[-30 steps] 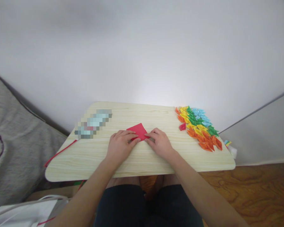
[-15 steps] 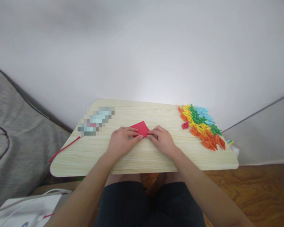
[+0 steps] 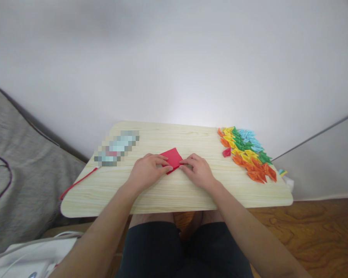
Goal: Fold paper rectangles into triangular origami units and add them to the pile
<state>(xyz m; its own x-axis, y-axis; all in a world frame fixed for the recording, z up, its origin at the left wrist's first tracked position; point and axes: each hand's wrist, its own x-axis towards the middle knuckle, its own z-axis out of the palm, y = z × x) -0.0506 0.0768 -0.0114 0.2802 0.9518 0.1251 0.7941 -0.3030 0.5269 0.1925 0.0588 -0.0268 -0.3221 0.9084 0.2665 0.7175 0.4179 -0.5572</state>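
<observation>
A folded sheet of red origami paper (image 3: 173,156) lies near the middle of the wooden table (image 3: 174,193). My left hand (image 3: 150,170) has its thumb and fingers closed on the paper's left side and near edge. At the right corner, my right hand (image 3: 197,170) pinches the paper between thumb and fingertips. Along the near edge a narrow layer of red shows under the top one. My fingers hide parts of the left and right corners.
Several folded paper pieces in orange, yellow, green and blue (image 3: 246,150) cover the table's right side, with a small red folded piece (image 3: 226,152) beside them. A blurred-out device (image 3: 117,148) with a red cord (image 3: 79,183) lies at left. A white wall (image 3: 174,69) rises behind.
My left thumb has shifted slightly left and down along the near edge, and more of the paper's lower corner shows. My right hand has barely moved.
</observation>
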